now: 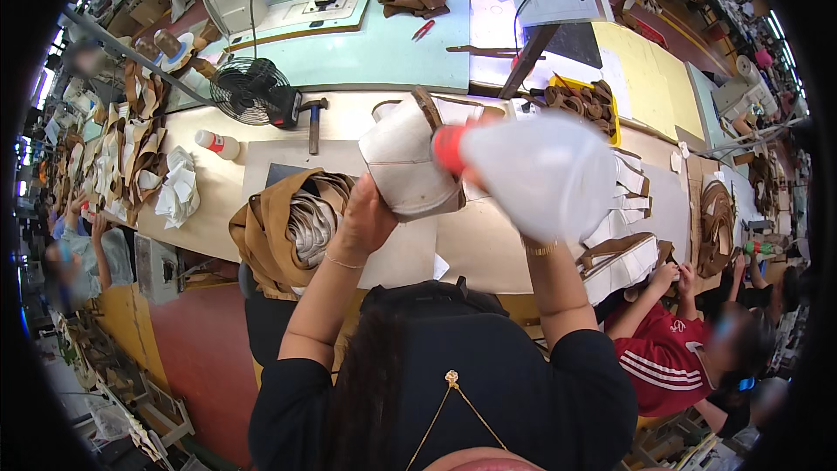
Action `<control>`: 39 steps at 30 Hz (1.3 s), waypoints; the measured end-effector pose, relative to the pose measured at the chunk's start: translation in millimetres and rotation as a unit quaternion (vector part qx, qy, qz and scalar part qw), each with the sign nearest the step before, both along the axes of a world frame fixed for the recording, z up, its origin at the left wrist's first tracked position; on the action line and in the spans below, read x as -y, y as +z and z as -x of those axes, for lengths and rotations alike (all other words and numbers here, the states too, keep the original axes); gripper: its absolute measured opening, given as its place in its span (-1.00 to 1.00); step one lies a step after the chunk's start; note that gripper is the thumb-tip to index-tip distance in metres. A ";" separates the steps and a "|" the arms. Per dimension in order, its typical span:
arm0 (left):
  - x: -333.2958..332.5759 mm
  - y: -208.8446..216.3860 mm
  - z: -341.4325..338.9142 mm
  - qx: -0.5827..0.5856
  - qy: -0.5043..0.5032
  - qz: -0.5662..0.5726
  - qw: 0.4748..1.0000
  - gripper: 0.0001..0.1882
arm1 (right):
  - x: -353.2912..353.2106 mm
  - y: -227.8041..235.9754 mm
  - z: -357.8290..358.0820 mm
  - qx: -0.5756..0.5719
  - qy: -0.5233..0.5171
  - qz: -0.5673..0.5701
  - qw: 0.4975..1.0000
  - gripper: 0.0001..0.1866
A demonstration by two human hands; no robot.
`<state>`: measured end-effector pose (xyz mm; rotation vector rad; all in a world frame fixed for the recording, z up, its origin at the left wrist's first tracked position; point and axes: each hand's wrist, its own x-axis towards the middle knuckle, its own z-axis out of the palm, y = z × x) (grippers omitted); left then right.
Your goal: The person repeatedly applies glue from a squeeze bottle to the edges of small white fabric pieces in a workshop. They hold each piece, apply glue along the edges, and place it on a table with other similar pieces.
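Note:
My left hand [366, 216] grips the lower left edge of a stitched off-white leather piece [399, 161] with a brown strip along its upper edge, perhaps a shoe upper. My right hand [473, 180] is wrapped round a large translucent white bottle [545, 176], which hides most of that hand. The bottle lies tilted on its side and is smeared by motion. Its red cap [448, 150] points left, against or just in front of the piece's right side; I cannot tell if they touch. More pale pieces lie partly hidden behind it.
Brown and white pieces [283, 218] are bundled at my left. A hammer [315, 126], black fan [251, 90] and small white bottle [217, 144] stand or lie beyond. A yellow bin [616, 126] sits behind the large bottle. A person in red [667, 366] works at right.

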<state>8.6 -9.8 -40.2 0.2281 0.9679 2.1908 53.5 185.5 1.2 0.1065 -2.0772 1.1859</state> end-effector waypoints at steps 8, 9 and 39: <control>11.3 -14.0 -6.3 -0.007 -0.009 -0.011 1.000 -0.03 | -5.0 0.6 9.9 -0.066 0.008 0.103 0.992 -0.60; 14.2 -15.2 -5.5 -0.002 -0.020 -0.013 1.000 -0.02 | -5.8 -4.1 14.9 -0.046 -0.016 0.052 0.997 -0.60; 8.7 22.2 -5.9 0.085 -0.104 -0.260 0.956 0.09 | -32.0 -5.3 2.2 -0.006 -0.073 0.043 0.996 -0.57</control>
